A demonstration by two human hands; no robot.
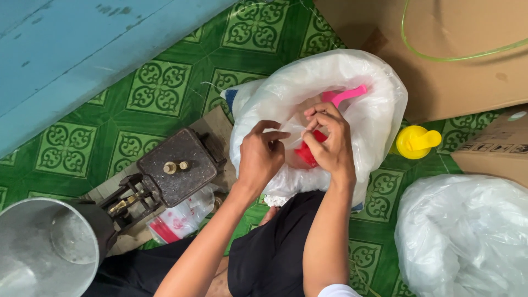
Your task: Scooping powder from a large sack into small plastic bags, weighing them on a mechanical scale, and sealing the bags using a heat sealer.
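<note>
Right above the big sack (363,118), our left hand (263,157) and right hand (329,140) each close a grip on a small bag (300,144).

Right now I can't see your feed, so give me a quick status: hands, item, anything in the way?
Both hands over open white sack. Left hand and right hand pinch small clear bag. Pink scoop in sack, clear of hands.

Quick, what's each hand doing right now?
Left hand: closed, pinching the thin clear plastic.
Right hand: closed, holding the red item and the same plastic.
</note>
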